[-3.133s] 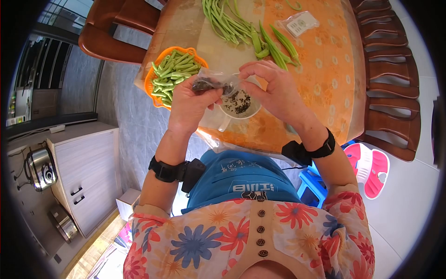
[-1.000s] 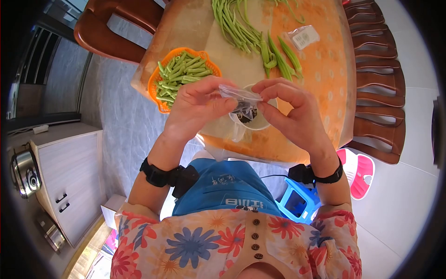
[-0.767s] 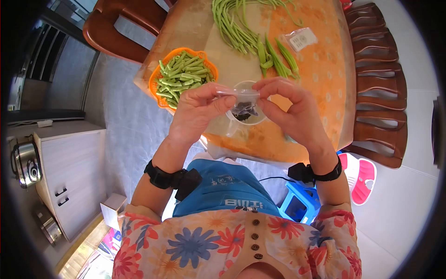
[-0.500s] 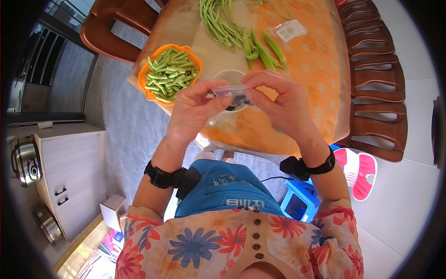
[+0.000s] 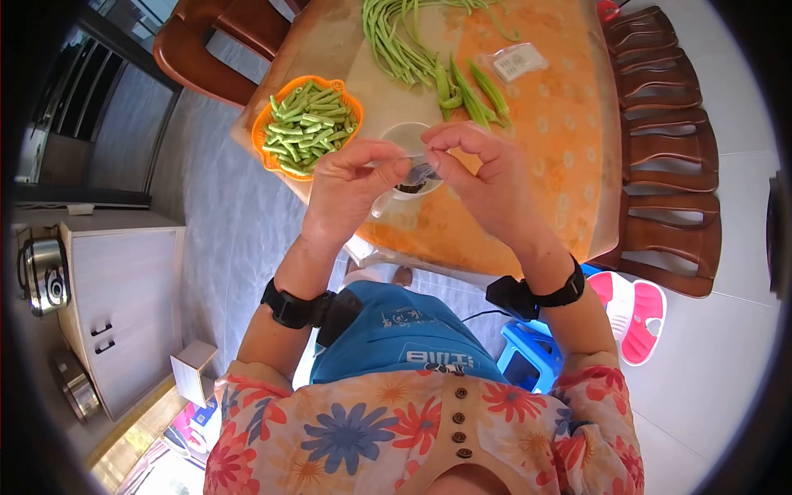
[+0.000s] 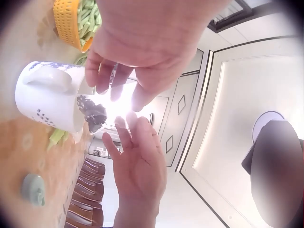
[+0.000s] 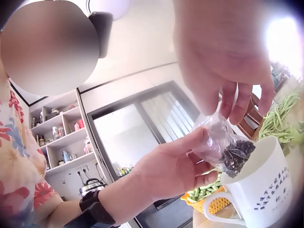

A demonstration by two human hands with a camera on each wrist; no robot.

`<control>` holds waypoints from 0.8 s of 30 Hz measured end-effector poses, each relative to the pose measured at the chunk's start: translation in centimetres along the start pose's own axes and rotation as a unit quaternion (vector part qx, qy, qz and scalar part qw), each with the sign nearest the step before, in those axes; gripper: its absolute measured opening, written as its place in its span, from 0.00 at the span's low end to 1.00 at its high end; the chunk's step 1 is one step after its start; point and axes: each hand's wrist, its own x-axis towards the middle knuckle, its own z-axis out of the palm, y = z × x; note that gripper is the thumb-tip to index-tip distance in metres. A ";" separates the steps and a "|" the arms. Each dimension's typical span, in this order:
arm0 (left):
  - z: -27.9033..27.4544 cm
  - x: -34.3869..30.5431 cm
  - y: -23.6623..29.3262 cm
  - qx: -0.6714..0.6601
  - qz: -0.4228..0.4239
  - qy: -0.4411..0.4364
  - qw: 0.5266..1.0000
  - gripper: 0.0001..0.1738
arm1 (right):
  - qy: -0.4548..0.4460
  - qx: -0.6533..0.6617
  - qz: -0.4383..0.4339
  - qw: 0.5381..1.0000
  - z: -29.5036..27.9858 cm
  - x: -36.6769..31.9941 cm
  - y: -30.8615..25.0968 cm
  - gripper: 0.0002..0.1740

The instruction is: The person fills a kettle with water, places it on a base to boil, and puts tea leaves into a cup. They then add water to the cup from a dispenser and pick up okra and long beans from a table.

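Observation:
A clear plastic bag (image 7: 211,137) holding dark, dried leaf-like bits hangs between the two hands. My left hand (image 5: 351,186) pinches one side of its top with thumb and fingers. At the other side, my right hand (image 5: 483,177) pinches the top edge between thumb and forefinger. Right below stands a white mug (image 7: 266,190) with dark lettering and a handle. The bag's filled lower end overlaps the mug's rim in the right wrist view. Dark bits also show inside the mug in the head view, partly hidden by the hands and bag.
An orange basket (image 5: 353,97) full of cut green beans stands at the left. Long beans (image 5: 394,49), several okra-like pods (image 5: 487,95) and a white packet (image 5: 518,61) lie farther back on the table (image 5: 561,165). A pale green round object (image 6: 33,190) lies near the mug.
Earlier the left hand held the bag bunched up, the right fingers at its end. The hands then spread its top edge over the mug; now it appears narrower between them.

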 end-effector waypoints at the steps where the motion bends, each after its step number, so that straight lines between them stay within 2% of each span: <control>1: 0.0 0.3 0.3 -0.001 -0.001 -0.003 1.000 0.07 | 0.006 0.001 -0.003 1.000 0.1 0.3 0.1 0.06; 4: -0.3 1.2 1.2 0.027 0.026 -0.022 0.999 0.07 | -0.004 -0.053 0.012 0.999 0.2 1.1 -0.4 0.05; 9: -1.5 2.7 0.9 0.083 0.075 -0.050 0.993 0.05 | -0.005 -0.056 0.028 0.998 1.4 1.8 -0.6 0.05; 19: -2.3 4.8 2.9 0.139 0.069 -0.111 0.982 0.05 | 0.011 -0.112 0.016 0.994 2.1 2.9 -1.2 0.04; 21: -2.4 5.1 2.8 0.176 0.116 -0.111 0.971 0.05 | 0.015 -0.116 0.018 0.993 2.1 3.1 -1.5 0.04; 24: -2.6 5.6 2.7 0.193 0.133 -0.118 0.965 0.06 | 0.026 -0.104 0.030 0.994 2.4 3.1 -1.4 0.04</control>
